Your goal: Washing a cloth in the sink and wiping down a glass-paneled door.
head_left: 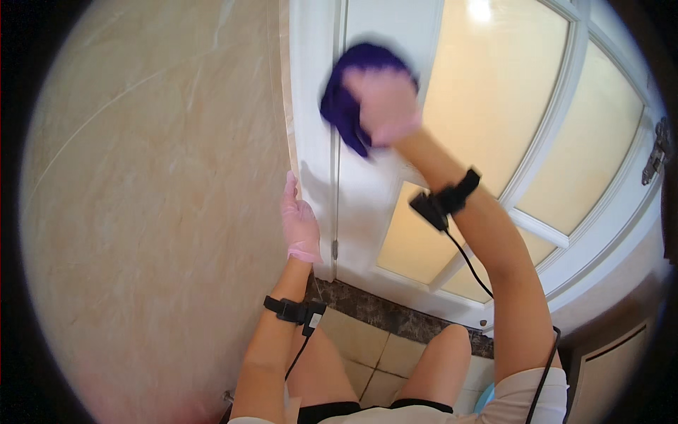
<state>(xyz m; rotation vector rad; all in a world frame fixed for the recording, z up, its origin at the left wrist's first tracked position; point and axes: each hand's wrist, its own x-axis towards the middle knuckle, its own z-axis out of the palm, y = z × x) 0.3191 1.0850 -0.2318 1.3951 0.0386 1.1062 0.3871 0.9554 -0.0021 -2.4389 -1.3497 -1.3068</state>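
Observation:
My right hand [387, 106], in a pink glove and blurred by motion, is closed on a dark purple cloth [340, 106]. The bunched cloth spreads out to the left of the hand, over the white door [413, 42] near its hinge side. My left hand [301, 225], gloved in pink too, rests lower down at the corner where the white door frame [311, 141] meets the marbled wall. Its visible fingers stretch upward along that edge and hold nothing; the rest are partly hidden.
A beige marbled wall [162, 184] fills the left side. The door has yellowish panes [501, 85] and a metal fitting [658, 152] at the far right. Below lie a dark stone threshold [367, 311] and beige floor tiles [364, 346]. A brown cabinet [614, 360] stands lower right.

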